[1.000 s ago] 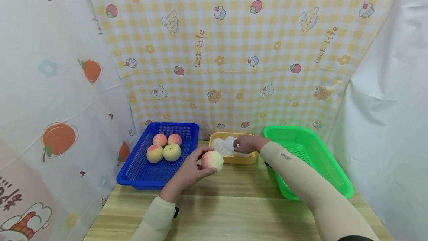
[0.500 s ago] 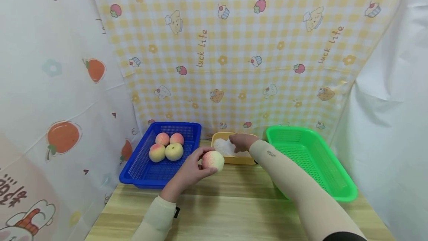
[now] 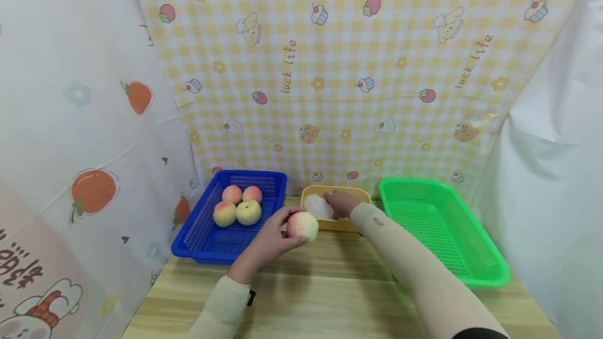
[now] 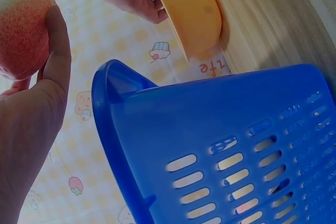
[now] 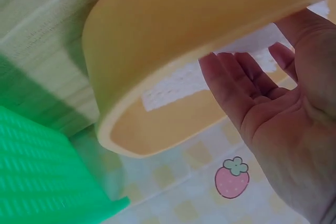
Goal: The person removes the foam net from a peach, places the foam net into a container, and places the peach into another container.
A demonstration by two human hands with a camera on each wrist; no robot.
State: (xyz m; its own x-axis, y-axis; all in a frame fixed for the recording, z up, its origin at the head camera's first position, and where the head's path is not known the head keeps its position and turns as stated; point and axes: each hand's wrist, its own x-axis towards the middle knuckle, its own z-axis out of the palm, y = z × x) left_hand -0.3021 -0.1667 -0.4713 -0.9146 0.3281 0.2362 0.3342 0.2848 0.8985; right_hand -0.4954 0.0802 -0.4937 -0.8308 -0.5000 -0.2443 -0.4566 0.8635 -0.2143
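My left hand (image 3: 270, 239) holds a pink and cream peach (image 3: 305, 225) above the table, fingers on one side and thumb on the other. In the left wrist view the peach (image 4: 23, 32) is at the upper left edge. My right hand (image 3: 343, 204) reaches into a small yellow basket (image 3: 339, 226) at the back middle. White foam netting (image 3: 316, 206) lies inside it. The right wrist view has loosely bent fingers (image 5: 228, 85) close at the white netting (image 5: 176, 85), with the thumb partly hidden by the basket rim.
A blue basket (image 3: 202, 245) on the left holds several more peaches (image 3: 248, 213). On the right stands a green basket (image 3: 438, 229), beside my right forearm. A checked cloth (image 3: 348, 109) hangs behind the wooden table (image 3: 320, 302).
My right hand has moved slightly left and down inside the yellow basket; the white netting that stood raised by its fingers now lies lower. The left hand still holds the peach. The view shifts slightly.
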